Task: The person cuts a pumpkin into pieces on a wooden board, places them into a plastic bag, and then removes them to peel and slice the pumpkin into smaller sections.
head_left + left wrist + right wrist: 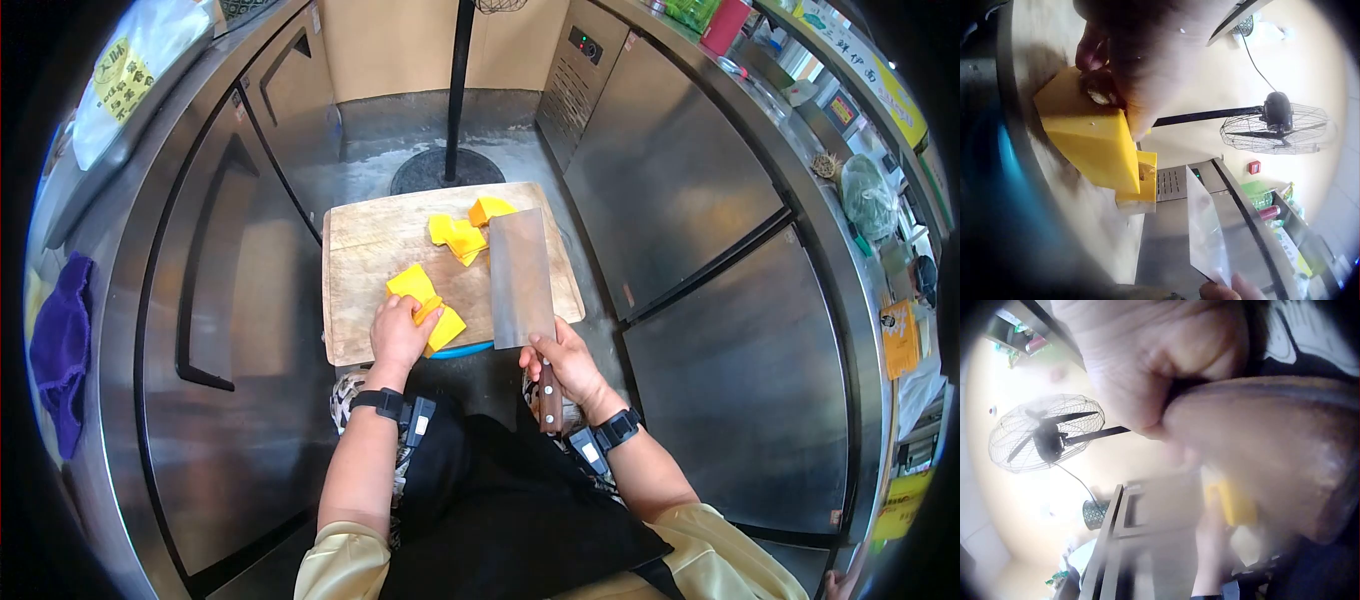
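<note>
A wooden cutting board lies in front of me with several yellow-orange squash chunks on it. My left hand grips the nearest chunk at the board's front edge; in the left wrist view its fingers curl over the yellow chunk. My right hand grips the wooden handle of a cleaver, whose broad blade lies flat over the board's right side. More chunks sit at the far side, left of the blade. The right wrist view shows the handle close up.
The board rests on a blue basin above a grey floor. Stainless steel cabinets stand on the left and right. A fan stand's black pole rises beyond the board. A purple cloth hangs at far left.
</note>
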`<state>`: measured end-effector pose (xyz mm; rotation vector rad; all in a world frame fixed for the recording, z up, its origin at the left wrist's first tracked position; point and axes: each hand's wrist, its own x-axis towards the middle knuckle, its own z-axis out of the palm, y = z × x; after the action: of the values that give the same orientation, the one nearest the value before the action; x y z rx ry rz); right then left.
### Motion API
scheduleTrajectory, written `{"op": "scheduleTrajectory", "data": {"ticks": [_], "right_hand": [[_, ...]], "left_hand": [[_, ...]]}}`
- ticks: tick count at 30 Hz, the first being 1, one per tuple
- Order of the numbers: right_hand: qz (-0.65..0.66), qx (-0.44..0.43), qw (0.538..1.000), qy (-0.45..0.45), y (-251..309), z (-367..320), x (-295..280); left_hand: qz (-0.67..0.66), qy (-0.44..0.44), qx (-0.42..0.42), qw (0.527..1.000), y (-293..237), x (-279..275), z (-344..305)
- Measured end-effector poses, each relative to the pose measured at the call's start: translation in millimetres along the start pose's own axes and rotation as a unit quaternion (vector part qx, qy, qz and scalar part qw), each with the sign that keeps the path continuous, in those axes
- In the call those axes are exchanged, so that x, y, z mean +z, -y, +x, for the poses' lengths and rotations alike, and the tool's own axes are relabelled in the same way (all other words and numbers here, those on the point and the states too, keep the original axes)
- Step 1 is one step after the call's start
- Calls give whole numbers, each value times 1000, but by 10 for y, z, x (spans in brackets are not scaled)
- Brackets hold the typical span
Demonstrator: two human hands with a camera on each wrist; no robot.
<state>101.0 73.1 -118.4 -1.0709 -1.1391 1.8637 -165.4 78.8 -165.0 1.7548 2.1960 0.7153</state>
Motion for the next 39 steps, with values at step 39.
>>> {"op": "scheduleTrajectory", "data": {"ticks": [39], "right_hand": [[87, -22, 994, -64, -45, -68, 131]], "left_hand": [[-102, -66, -4, 993, -28, 300, 77]]}}
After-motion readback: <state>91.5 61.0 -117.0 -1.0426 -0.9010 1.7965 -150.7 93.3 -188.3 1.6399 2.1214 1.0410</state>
